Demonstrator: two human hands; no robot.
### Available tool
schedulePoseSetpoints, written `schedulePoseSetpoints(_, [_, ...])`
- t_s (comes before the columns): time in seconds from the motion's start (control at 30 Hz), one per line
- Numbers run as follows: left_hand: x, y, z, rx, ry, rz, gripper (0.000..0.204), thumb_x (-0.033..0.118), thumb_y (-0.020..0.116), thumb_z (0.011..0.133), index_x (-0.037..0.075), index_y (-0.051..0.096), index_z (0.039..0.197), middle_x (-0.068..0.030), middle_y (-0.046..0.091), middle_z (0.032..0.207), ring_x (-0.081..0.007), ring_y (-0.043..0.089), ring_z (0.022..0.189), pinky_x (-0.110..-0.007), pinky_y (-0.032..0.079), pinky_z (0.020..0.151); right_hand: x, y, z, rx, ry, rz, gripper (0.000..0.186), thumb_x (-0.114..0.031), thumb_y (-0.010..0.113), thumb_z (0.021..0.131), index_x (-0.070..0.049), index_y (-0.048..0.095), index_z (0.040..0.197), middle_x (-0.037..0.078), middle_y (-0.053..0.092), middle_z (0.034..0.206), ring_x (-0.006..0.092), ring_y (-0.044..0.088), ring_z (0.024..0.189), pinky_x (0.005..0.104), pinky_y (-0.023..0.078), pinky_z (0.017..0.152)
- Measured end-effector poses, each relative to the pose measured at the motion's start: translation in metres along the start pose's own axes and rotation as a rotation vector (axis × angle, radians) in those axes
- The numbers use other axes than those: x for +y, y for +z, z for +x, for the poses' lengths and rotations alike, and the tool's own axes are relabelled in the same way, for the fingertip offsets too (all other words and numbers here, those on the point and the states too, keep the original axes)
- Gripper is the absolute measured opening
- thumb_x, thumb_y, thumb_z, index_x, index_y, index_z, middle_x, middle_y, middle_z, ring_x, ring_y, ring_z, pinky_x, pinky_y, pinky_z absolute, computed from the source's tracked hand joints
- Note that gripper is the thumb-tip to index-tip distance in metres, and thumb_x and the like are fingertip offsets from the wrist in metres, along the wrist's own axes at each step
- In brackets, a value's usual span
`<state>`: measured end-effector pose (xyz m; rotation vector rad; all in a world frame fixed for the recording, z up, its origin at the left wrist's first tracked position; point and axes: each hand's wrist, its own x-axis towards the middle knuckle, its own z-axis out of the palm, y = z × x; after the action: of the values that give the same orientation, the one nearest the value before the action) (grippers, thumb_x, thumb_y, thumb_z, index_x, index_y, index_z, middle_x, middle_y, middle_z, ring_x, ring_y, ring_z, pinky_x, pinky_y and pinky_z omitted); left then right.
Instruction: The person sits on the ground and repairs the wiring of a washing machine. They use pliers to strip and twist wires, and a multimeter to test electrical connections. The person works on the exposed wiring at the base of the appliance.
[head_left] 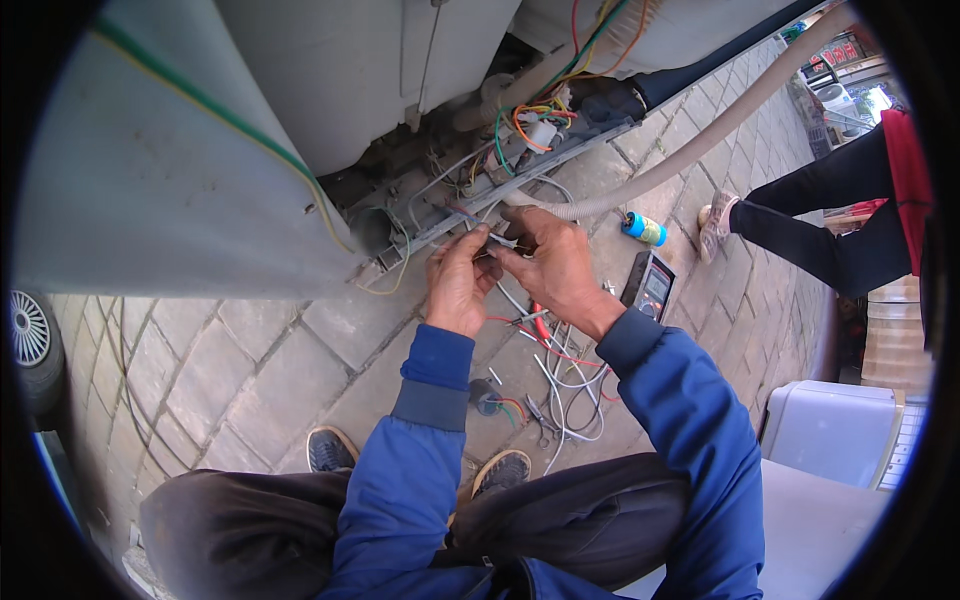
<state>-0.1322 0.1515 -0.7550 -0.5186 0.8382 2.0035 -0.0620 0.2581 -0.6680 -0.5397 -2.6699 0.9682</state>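
Close in front of the bottom edge of an opened white appliance [370, 70], my two hands work together at a thin wire [503, 241]. My left hand [458, 285] pinches it between thumb and fingers. From the other side, my right hand [558, 262] has its fingertips closed on the same wire. Their fingers partly hide the wire's end. Just beyond, bundled coloured wires [530, 110] and a white connector block [541, 136] sit at the metal base rail [560, 160].
A grey hose [690, 155] curves away to the right. On the paving lie a blue cylinder [643, 229], a multimeter [652, 286], red-handled pliers [541, 324], cut wires [570, 380] and a round dark part [485, 396]. A person in dark trousers [810, 220] stands at right.
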Motion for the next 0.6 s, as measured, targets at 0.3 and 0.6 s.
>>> schedulePoseSetpoints(0.3, [0.004, -0.001, -0.005, -0.003, 0.035, 0.03, 0.016, 0.017, 0.076, 0.092, 0.008, 0.066, 0.101, -0.0027, 0.069, 0.087, -0.0135, 0.067, 0.073, -0.029, 0.056, 0.063, -0.003, -0.017, -0.012, -0.029, -0.001, -0.051, 0.017, -0.009, 0.073, 0.081, 0.004, 0.071, 0.092, 0.019, 0.067, 0.082, 0.0339, 0.066, 0.071, 0.0414, 0.051, 0.064])
schedulePoseSetpoints(0.6, [0.001, -0.004, -0.023, -0.212, -0.094, 0.051, 0.016, 0.022, 0.071, 0.098, 0.008, 0.069, 0.105, -0.0008, 0.067, 0.086, -0.0132, 0.067, 0.074, -0.03, 0.057, 0.068, -0.003, -0.015, -0.024, -0.036, -0.261, -0.201, 0.016, -0.01, 0.072, 0.075, 0.0, 0.066, 0.086, 0.016, 0.062, 0.083, 0.0354, 0.064, 0.076, 0.0438, 0.052, 0.067])
